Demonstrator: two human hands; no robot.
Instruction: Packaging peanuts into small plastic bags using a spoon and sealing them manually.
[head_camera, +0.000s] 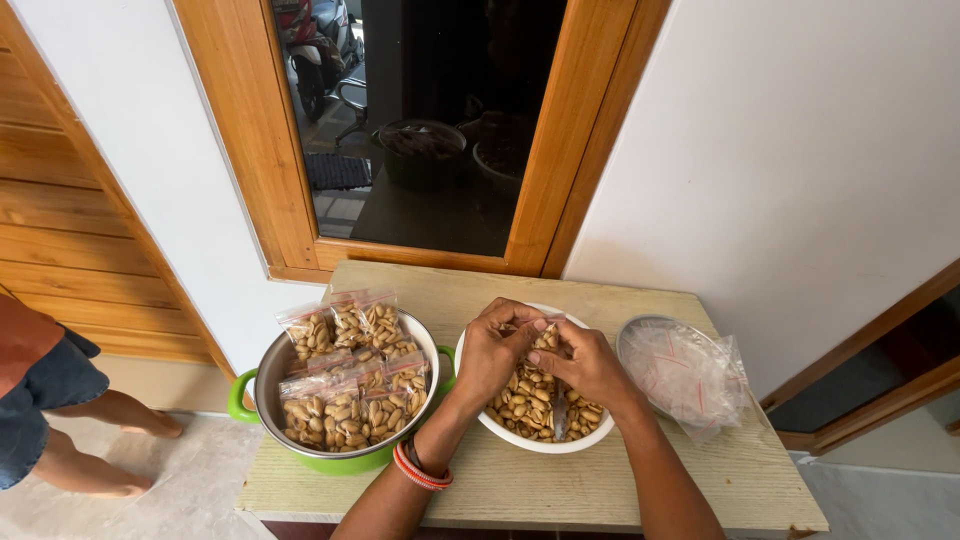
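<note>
Peanut bowl (535, 440) between packet-filled pot (262, 385) and bag-heaped plate (640, 332).

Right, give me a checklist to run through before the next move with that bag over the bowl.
1. Small clear bag held by both hands, left hand and right hand: ok.
2. Bag hangs over the white bowl, so spills land inside: ok.
3. Bag sealed at its top: cannot tell, fingers hide it.
4. Room for it in the green-handled pot of filled bags: ok.
5. Empty bags within reach on the metal plate: ok.
</note>
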